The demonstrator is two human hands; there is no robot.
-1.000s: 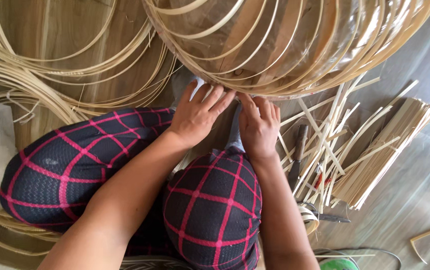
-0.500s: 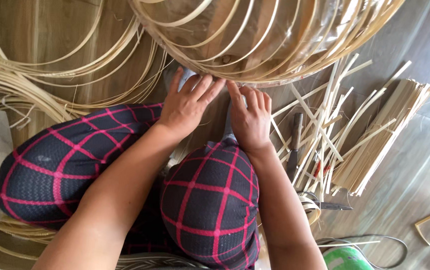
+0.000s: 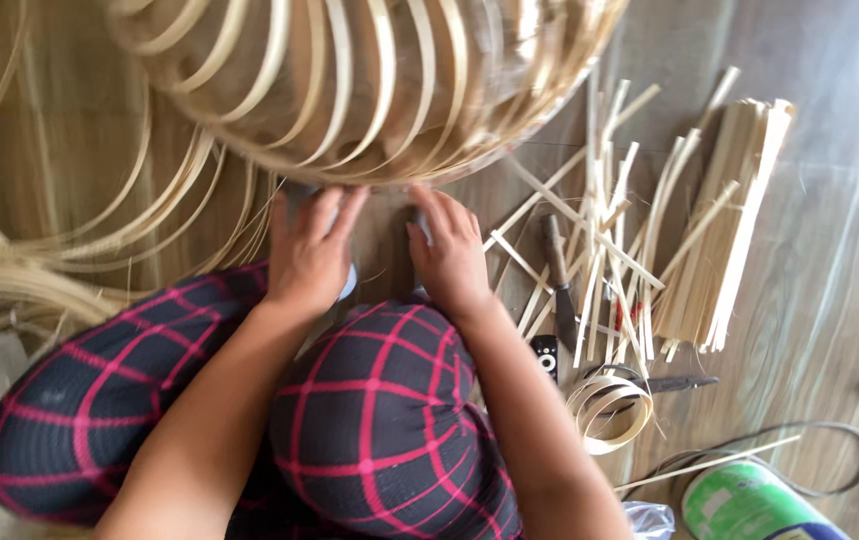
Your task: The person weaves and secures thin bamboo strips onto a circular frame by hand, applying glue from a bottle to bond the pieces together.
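Note:
A big round frame of pale bamboo strips [image 3: 369,90] fills the top of the head view, its lower rim just above my hands. My left hand [image 3: 311,250] reaches up to that rim, fingers spread and touching its underside. My right hand [image 3: 452,250] is beside it, fingers curled at the rim; what it pinches is hidden. Both forearms run over my knees in dark trousers with pink checks [image 3: 379,420]. The fingertips are partly covered by the frame.
Long bamboo strips curve in loops [image 3: 69,230] on the wooden floor at left. Cut bamboo slats [image 3: 719,230] lie scattered at right, with a dark-handled knife [image 3: 556,265], a coiled strip [image 3: 609,410], a dark cord [image 3: 829,440] and a green roll [image 3: 749,505].
The view has shifted, so the frame and my hands sit lower and closer. Both hands have moved up from my knees to the frame's lower rim.

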